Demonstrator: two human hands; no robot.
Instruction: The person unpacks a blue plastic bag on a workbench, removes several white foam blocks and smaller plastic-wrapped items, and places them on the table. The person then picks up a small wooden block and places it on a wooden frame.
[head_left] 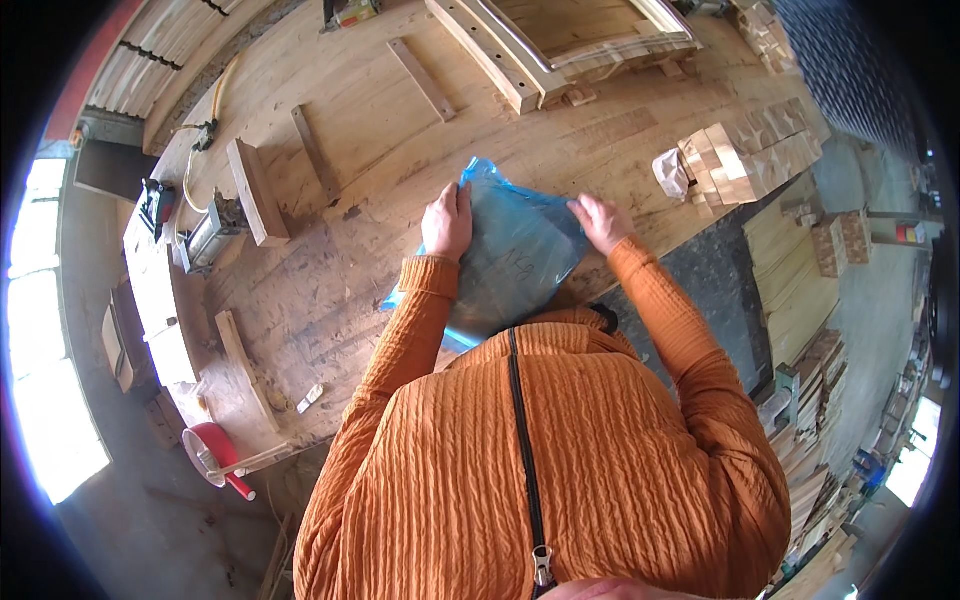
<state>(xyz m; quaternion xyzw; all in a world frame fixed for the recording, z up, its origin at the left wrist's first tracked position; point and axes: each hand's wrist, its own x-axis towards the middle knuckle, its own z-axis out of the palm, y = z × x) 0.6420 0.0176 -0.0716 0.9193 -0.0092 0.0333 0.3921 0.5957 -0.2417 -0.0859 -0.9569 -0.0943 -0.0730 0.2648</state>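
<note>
A blue, translucent plastic bag (525, 255) with dark handwriting on it stretches between my two hands, close to my chest at the near side of the wooden workbench (370, 240). My left hand (447, 222) grips its upper left edge, fingers closed. At the bag's right corner, my right hand (602, 222) pinches the plastic. The lower part of the bag runs out of sight behind my orange jacket. Whether anything lies inside it, I cannot tell.
A stack of wood blocks (750, 155) stands at the right. Wooden frame pieces (490, 55) lie at the far side. Toward the left are a wooden block (257, 192), a metal nail gun (212, 235), narrow slats (315, 155) and a red pot (212, 450) near the bench edge.
</note>
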